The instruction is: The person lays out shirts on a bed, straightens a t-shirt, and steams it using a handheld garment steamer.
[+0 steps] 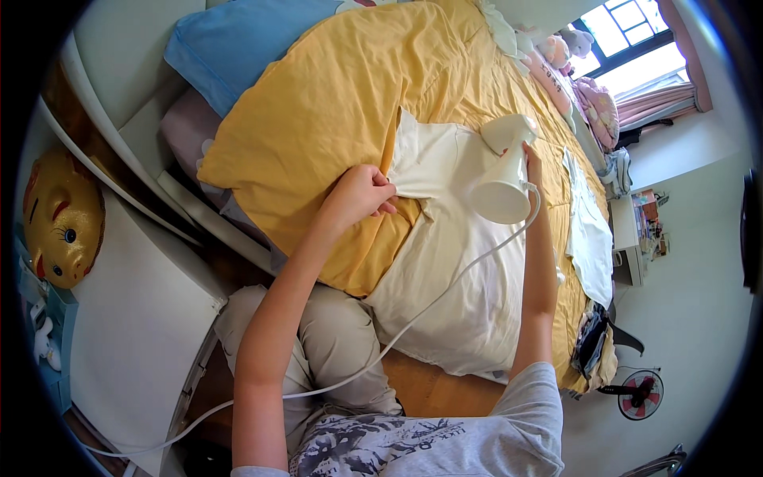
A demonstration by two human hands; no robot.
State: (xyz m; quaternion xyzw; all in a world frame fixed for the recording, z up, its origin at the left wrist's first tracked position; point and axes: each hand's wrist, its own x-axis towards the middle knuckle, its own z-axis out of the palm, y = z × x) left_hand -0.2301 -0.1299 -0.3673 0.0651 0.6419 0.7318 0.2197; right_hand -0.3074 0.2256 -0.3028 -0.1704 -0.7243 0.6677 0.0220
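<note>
A cream-white shirt (457,274) is spread over the yellow bedding (318,103), its lower part hanging over the bed's near edge. My left hand (364,192) pinches the end of the shirt's left sleeve between closed fingers. In my right hand (534,168) is a white handheld garment steamer (502,189), held over the right side of the shirt. Whether its head touches the cloth I cannot tell. From the steamer a white cord (417,318) runs down across my lap to the lower left. My right fingers are partly hidden behind the handle.
Another pale garment (586,230) lies on the bed to the right, with dark folded clothes (590,340) near it. A blue pillow (230,56) is at the far left. At left stands a shiny gold pig figure (65,219) on a white surface (139,294). A fan (640,395) is at lower right.
</note>
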